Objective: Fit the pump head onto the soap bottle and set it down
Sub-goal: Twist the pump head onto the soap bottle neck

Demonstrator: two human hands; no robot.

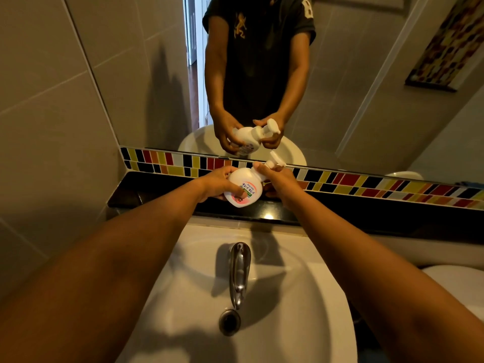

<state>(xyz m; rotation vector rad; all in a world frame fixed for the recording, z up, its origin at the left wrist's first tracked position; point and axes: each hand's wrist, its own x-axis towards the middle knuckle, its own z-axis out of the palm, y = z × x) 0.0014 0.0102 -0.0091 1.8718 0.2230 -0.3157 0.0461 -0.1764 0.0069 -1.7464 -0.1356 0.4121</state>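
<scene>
Soap bottle, white with a pink-and-green label, is held tilted in mid-air at the centre of the frame, above the dark counter, its neck pointing to the upper right. The left hand wraps its grip around the bottle's rounded body, thumb across the label. The right hand closes its grip around the neck, where the white pump head sits with its nozzle sticking up past the fingers; whether the collar is fully seated cannot be told. Behind the hands, the striped tile band and the lower edge of the mirror stand close. The counter ledge is narrow, bare to the left of the bottle. Lower in the frame, the white sink with its chrome tap lies between the forearms.
</scene>
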